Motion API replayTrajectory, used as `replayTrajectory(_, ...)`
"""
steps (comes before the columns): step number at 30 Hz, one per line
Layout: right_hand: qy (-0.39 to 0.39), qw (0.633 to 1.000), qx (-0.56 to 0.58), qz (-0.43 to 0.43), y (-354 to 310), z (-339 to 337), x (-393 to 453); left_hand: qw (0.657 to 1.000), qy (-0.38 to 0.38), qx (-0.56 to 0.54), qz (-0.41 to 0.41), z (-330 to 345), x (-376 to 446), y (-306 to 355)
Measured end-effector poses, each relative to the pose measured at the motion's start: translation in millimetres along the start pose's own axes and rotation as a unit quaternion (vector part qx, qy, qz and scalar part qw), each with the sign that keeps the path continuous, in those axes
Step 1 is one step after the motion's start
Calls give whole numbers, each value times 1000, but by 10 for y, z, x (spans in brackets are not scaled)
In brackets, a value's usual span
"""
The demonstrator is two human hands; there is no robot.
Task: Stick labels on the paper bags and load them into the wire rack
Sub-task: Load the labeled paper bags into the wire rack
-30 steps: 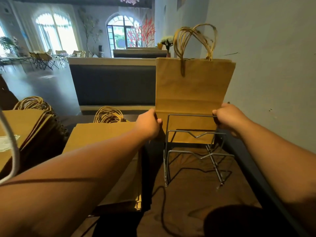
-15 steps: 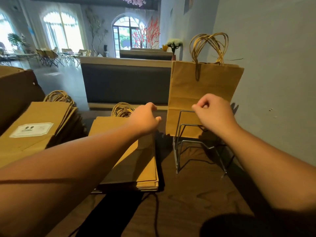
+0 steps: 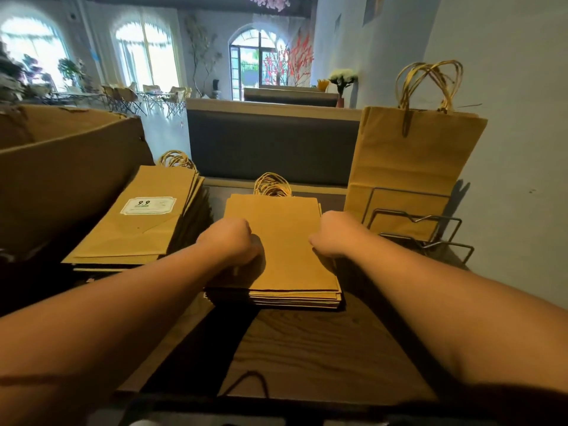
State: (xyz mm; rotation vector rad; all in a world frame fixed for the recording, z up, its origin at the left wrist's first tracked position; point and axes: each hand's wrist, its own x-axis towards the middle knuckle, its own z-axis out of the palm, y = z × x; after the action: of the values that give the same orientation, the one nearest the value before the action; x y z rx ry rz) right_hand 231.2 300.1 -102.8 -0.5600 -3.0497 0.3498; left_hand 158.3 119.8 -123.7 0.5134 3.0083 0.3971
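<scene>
Your left hand [image 3: 229,241] and right hand [image 3: 336,233] at mid-frame, fingers curled at the side edges of the centre bag stack [image 3: 284,250], grip unclear, one bag [image 3: 412,167] upright in the rack [image 3: 415,224] at right, labelled stack [image 3: 144,216] at left.

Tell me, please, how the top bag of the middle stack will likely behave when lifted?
The top bag is flat, thin paper, so probably light and somewhat floppy. It lies loose on the stack, so it may slide. Its handles would likely dangle.

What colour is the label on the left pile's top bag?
White, with a thin ornate border, black "9.9" and a small green strip; the label shows best in the head view.
</scene>
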Motion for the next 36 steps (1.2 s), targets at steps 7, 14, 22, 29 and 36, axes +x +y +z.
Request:
replayTrajectory(7,31,983,152,102,-24,88,90,1000,8,-8,7,97,-81,-93)
replayTrajectory(14,41,907,380,178,10,50,99,999,24,-33,7,161,-101,-102)
replayTrajectory(22,-41,849,491,191,29,-25,123,986,35,-160,-43,145,-137,-100)
replayTrajectory(29,106,808,578,35,123,-348,43,830,205,-517,-41,-168,-190,-30)
replayTrajectory(36,149,853,501,7,178,-116,16,849,255,-462,31,-13,-222,-34)
